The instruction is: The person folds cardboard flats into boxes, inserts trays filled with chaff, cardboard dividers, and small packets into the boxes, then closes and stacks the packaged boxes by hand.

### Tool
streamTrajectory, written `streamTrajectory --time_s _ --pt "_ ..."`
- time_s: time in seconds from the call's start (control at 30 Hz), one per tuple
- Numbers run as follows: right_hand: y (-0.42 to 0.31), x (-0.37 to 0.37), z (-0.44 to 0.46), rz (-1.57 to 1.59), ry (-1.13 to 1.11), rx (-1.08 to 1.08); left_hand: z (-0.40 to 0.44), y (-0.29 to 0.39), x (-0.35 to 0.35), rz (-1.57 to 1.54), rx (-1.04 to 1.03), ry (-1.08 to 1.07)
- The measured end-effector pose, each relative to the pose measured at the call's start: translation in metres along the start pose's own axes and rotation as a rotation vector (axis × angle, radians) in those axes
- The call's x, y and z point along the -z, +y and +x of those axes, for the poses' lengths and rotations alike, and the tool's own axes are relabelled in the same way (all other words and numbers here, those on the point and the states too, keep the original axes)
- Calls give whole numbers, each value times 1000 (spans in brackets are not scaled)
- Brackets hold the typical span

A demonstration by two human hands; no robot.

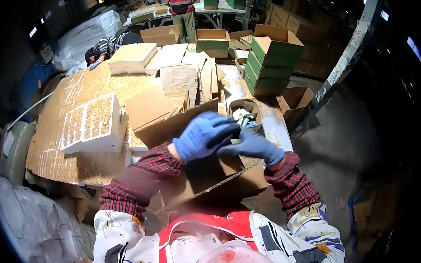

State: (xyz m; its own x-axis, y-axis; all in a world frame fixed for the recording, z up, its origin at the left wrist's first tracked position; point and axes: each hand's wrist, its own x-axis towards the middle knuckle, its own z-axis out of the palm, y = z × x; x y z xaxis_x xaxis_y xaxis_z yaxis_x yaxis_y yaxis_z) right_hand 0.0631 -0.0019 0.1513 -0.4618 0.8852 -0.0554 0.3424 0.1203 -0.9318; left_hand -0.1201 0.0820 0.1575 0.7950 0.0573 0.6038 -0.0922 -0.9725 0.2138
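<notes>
Over an open cardboard box (243, 184) at the near edge of the worktop (276, 130), the gloved left hand (203, 136) and right hand (257, 146) bend close together; whether they grasp anything I cannot tell. Beyond lie cardboard sheets (179, 76); green boxes (270, 63) stand stacked along the right edge.

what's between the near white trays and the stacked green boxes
In the head view, cardboard pieces and some tabletop lie between the near white trays and green boxes.
</notes>
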Motion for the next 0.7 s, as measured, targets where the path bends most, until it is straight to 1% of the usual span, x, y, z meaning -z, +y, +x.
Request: streamTrajectory --time_s 0.03,0.07,0.13,0.17,0.2,0.27,0.3,0.33,0.4,0.43,0.47,0.5,0.53,0.57,0.6,0.67,0.7 --pt "8 13 -15 76 35 -109 -16 -11 -23 -115 116 70" --pt "16 24 -28 150 63 -220 -22 -14 -22 -39 149 -61" --pt "28 7 -65 440 70 99 -30 -18 -27 -22 105 -183" --pt "23 -4 -72 440 55 88 -39 -19 -39 144 79 -253" --pt "4 -21 -65 187 158 110 -41 -14 -43 117 112 -268" --pt "30 -41 -44 319 434 16 -41 -15 -40 -128 185 -217" --pt "40 -41 -35 195 531 -31 -46 -30 -44 -516 229 -187" --pt "58 -45 -29 176 604 -63 -35 -15 -6 -1007 570 -283" --pt "47 -47 -24 346 479 -282 -44 -22 15 -1417 1028 -101" --pt "46 -48 -21 273 516 -226 -59 -25 17 -680 367 -65" --pt "51 -47 -16 192 538 -84 -63 -3 25 -470 499 -96" --pt "51 -43 -19 129 556 -150 -69 8 25 -276 391 -151" --pt "46 -39 -12 -14 667 16 -74 15 24 -87 277 -200" --pt "42 -36 -6 -178 791 166 -80 20 17 -130 345 -204" --pt "-11 -39 0 -335 873 338 -80 20 15 -136 356 -197" --pt "-45 -55 13 -500 731 485 -69 17 11 -99 487 -302" --pt "-63 -69 21 -599 570 523 -55 24 21 -33 548 -551"
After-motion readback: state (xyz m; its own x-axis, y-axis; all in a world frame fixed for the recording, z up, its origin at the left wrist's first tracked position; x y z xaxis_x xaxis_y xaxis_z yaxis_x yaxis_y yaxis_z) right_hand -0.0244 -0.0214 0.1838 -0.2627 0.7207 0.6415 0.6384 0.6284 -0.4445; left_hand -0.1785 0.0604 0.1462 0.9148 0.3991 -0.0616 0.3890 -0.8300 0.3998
